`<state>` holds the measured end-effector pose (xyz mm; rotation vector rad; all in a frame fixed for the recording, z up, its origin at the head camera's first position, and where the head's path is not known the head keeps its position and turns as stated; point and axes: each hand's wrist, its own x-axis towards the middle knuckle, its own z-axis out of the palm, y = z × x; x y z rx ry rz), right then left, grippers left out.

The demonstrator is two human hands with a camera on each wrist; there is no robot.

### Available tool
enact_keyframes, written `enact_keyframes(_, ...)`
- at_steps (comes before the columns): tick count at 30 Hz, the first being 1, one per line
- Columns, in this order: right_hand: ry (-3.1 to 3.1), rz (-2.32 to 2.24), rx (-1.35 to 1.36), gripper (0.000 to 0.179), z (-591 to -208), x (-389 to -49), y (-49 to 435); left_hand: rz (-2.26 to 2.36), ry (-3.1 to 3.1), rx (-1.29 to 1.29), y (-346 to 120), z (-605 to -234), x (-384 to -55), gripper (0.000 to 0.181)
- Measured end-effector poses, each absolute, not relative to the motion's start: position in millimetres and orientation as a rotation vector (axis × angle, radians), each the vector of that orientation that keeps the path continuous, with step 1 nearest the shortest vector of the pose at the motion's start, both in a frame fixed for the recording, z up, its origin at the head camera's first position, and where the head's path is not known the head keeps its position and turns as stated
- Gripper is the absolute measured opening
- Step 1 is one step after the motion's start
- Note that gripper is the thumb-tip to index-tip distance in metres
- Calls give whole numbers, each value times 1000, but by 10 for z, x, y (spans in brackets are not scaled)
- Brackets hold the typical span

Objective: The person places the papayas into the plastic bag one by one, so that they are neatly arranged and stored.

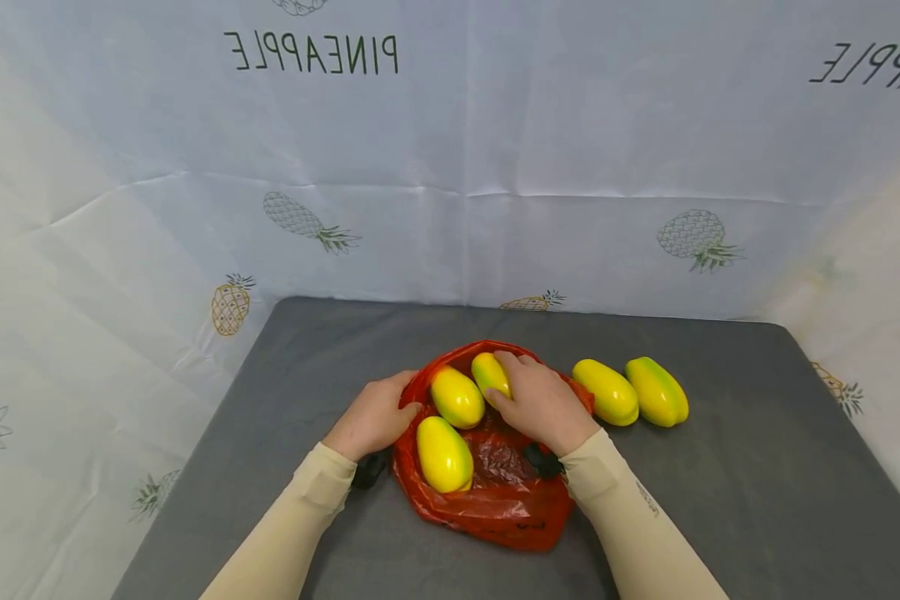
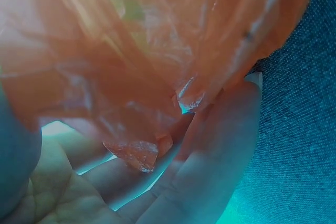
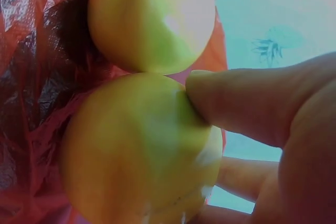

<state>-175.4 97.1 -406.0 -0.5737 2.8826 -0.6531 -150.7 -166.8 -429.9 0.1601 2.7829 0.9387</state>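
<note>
A red plastic bag (image 1: 498, 471) lies with its mouth spread on the table, two yellow mangoes inside it on the left, one mango (image 1: 457, 397) behind the other mango (image 1: 445, 454). My right hand (image 1: 543, 404) grips a third mango (image 1: 490, 375) at the back of the bag. In the right wrist view the thumb presses on this mango (image 3: 142, 150), which touches its neighbour (image 3: 152, 19). My left hand (image 1: 375, 417) holds the bag's left rim, thumb over the edge. Thin bag plastic (image 2: 142, 77) covers part of its fingers in the left wrist view.
Two more mangoes, one mango (image 1: 606, 392) against the other mango (image 1: 657, 392), lie on the grey table (image 1: 757, 500) just right of the bag. A white cloth (image 1: 450, 150) printed with pineapples hangs behind the table and at its sides.
</note>
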Motion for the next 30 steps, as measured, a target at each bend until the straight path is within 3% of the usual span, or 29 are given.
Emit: enact_keyframes(30,2855,-629,-509,69,-4163,-1831,836,927,2815,211,-1675,-4310,-1502,49)
